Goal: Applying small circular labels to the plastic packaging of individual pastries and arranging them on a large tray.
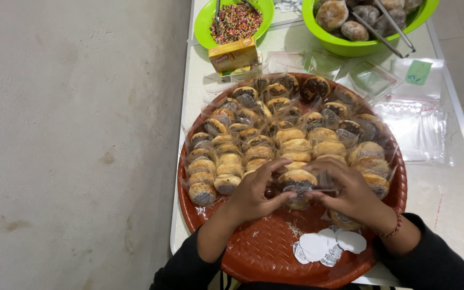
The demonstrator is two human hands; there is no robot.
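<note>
From the head view I've got both hands meeting over the near half of the round red woven tray (pixel 264 252), and the wrapped doughnut (pixel 296 180), a golden ring with dark sprinkles in a clear glossy bag, sits pinched between them, the left hand (pixel 253 196) at its nine o'clock and the right hand (pixel 353 196) at its three o'clock. Both hands are curled, fingertips closed on the crinkly plastic, wrists angled in from six o'clock, dark sleeves pushed back. White paper stickers (pixel 326 246) lie at five o'clock of the grip, rows of bagged doughnuts (pixel 275 129) at twelve o'clock, two green bowls beyond.
</note>
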